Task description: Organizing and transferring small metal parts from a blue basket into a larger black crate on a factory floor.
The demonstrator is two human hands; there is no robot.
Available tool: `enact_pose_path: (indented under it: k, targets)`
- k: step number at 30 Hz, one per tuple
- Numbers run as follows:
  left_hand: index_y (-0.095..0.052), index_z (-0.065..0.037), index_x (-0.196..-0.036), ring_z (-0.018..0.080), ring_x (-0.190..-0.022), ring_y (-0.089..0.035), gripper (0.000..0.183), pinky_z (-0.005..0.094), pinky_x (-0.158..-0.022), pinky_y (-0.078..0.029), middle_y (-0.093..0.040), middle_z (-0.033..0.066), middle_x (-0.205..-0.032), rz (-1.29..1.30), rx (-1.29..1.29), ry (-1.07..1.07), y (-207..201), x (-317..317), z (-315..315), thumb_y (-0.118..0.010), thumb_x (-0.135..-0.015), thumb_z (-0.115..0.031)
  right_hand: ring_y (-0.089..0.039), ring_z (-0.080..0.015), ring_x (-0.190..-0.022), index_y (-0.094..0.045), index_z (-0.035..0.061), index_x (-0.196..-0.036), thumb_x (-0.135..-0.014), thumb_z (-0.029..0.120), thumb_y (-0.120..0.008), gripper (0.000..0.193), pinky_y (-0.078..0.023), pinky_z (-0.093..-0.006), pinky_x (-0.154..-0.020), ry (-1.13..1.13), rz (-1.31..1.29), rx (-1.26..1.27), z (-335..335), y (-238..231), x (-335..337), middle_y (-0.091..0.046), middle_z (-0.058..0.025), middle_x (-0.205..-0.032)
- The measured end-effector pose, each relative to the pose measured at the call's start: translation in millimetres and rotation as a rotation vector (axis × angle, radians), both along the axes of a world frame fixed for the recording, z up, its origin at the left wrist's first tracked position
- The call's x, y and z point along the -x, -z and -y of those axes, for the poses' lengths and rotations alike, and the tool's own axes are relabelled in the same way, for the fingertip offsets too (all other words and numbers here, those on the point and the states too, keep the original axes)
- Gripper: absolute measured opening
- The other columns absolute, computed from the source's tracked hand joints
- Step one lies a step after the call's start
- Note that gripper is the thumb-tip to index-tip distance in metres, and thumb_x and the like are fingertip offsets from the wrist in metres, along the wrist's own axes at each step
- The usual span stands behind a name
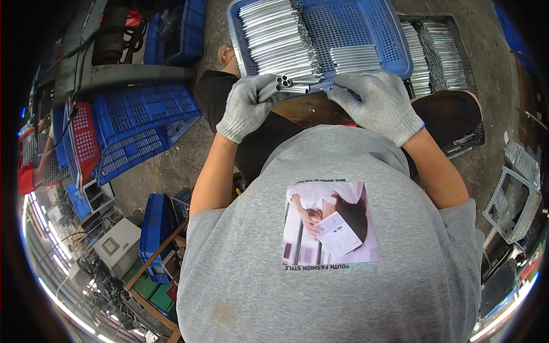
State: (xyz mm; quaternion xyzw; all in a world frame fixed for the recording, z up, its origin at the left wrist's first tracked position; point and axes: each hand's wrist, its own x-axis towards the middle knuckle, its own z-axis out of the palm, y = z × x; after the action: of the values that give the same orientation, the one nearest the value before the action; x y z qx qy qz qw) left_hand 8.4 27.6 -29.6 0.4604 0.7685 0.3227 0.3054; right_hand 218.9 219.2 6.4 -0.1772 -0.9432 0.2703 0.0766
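Several short silver metal tubes (284, 83) are bunched in my left hand (249, 107), which wears a grey knit glove and is closed round them. Their round open ends face toward the right, and one tube sticks out farther than the others. My right hand (378, 105), gloved the same way, is at the near rim of a blue perforated basket (400, 43). Its thumb and fingers are curled but apart, with no tube visible between them. Inside the basket a large stack of tubes (277, 37) fills the left side, and a smaller row of tubes (354, 59) lies near the right hand.
To the right of the basket, a dark crate (457, 34) holds more metal tubes. Blue crates (143, 114) and a red one (86, 137) are stacked at the left, beneath a metal frame (137, 74). A metal bracket-like frame (512, 197) is at the far right.
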Motion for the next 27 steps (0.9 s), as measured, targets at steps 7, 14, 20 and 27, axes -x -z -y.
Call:
enact_pose_path:
  k: [7, 14, 20, 27]
  targets:
    - [-0.078, -0.009, -0.106, 0.0162, -0.071, -0.059, 0.032, 0.0301, -0.074, -0.045, -0.075, 0.0014, -0.086, -0.111, -0.176, 0.099, 0.7, -3.9, 0.4, -0.079, -0.075, -0.001, -0.061, -0.0189, -0.047, -0.079, 0.0074, -0.092, -0.092, 0.025, -0.070, 0.020, -0.045, -0.0303, -0.047, -0.047, 0.052, -0.045, -0.6, -2.4, 4.0, -0.073, -0.0077, -0.069]
    - [-0.079, -0.011, -0.100, 0.0173, -0.069, -0.060, 0.026, 0.0317, -0.077, -0.045, -0.074, 0.0006, -0.082, -0.228, -0.214, 0.031, -4.3, -15.1, 1.1, -0.078, -0.075, -0.004, -0.059, -0.0184, -0.046, -0.080, 0.0087, -0.092, -0.092, 0.026, -0.069, 0.020, -0.044, -0.0305, -0.046, -0.068, 0.067, -0.047, 5.8, -1.9, 0.9, -0.072, -0.0059, -0.066]
    - [-0.079, -0.011, -0.098, 0.0177, -0.067, -0.060, 0.028, 0.0312, -0.077, -0.045, -0.074, 0.0004, -0.079, -0.354, -0.317, 0.083, -19.1, -19.9, -5.4, -0.074, -0.072, -0.002, -0.059, -0.0184, -0.046, -0.080, 0.0102, -0.093, -0.092, 0.026, -0.069, 0.019, -0.044, -0.0303, -0.046, -0.008, 0.089, -0.008, 0.7, -12.0, 6.0, -0.072, -0.0052, -0.066]
    - [-0.079, -0.011, -0.098, 0.0183, -0.065, -0.060, 0.031, 0.0312, -0.077, -0.046, -0.074, -0.0003, -0.077, -0.357, -0.337, 0.093, -15.3, -18.1, -3.9, -0.071, -0.070, -0.002, -0.059, -0.0188, -0.047, -0.081, 0.0105, -0.091, -0.092, 0.026, -0.069, 0.019, -0.045, -0.0303, -0.047, -0.013, 0.148, 0.008, -0.1, -4.0, 7.7, -0.073, -0.0051, -0.067]
